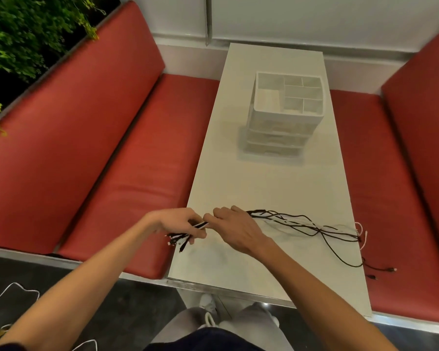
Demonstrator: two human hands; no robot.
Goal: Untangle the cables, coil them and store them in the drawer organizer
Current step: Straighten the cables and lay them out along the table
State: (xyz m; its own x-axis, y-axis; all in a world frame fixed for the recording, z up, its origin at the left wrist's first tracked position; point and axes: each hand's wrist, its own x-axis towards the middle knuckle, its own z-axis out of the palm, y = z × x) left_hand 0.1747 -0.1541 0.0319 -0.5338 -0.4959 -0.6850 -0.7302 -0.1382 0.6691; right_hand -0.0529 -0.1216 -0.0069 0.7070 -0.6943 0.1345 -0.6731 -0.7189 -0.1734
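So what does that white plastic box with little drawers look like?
The white plastic drawer organizer stands upright near the far end of the long white table. Its open top tray is split into one big compartment on the left and smaller ones on the right, all seemingly empty. Three drawers stack below, looking shut. Only the table touches it.

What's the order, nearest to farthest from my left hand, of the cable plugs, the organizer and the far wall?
1. Cable plugs, held in the left hand.
2. Organizer, ahead and to the right.
3. Far wall, past the table.
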